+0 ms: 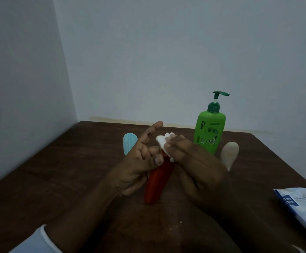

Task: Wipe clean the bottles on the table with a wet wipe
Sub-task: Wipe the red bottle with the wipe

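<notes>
A red bottle [157, 181] stands in the middle of the dark wooden table [75, 170], tilted slightly. My left hand [139, 161] holds its upper part, thumb and lower fingers curled round it, index finger stretched out. My right hand [190, 161] grips a crumpled white wet wipe [162, 140] and presses it on the top of the red bottle. A green pump bottle [209, 132] stands upright behind my right hand. A light blue bottle [129, 143] lies behind my left hand. A beige bottle [229, 155] lies right of the green one.
A blue and white wet wipe pack [301, 203] lies at the table's right edge. Small white crumbs [180, 222] dot the table near me. Pale walls close in at the left and back, meeting at a corner behind the table.
</notes>
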Available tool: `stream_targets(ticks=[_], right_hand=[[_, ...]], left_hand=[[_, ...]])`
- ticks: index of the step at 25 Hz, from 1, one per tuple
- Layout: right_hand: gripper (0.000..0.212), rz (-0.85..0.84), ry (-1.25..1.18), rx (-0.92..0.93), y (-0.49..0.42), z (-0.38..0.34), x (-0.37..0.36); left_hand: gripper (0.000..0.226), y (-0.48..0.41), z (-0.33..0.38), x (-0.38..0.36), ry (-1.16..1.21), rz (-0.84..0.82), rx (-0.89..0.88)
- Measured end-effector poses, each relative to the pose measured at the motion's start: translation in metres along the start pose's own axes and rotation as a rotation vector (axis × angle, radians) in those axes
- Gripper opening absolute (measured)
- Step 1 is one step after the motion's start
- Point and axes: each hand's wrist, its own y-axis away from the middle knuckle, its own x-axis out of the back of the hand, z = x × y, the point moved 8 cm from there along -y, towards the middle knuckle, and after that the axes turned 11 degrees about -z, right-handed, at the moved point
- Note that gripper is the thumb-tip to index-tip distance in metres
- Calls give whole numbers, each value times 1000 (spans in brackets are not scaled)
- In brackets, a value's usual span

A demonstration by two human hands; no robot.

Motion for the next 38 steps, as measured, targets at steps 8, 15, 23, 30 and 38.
stream_targets(ticks=[8, 15, 23, 30, 38], right_hand=[[44, 39, -13, -121, 3, 28, 5], [32, 81, -5, -357, 9, 57, 13], [28, 169, -50, -460, 18, 80, 19], [38, 75, 19, -307, 14, 53, 2], [47, -391, 214, -69, 9, 19, -67]], left_hand=[[100, 0, -1, 3, 23, 0, 24], [78, 8, -14, 7, -256, 40, 246], [77, 7, -10, 22, -414, 304, 264], [52, 10, -30, 12, -77, 335, 288], [82, 15, -33, 9, 157, 366, 251]])
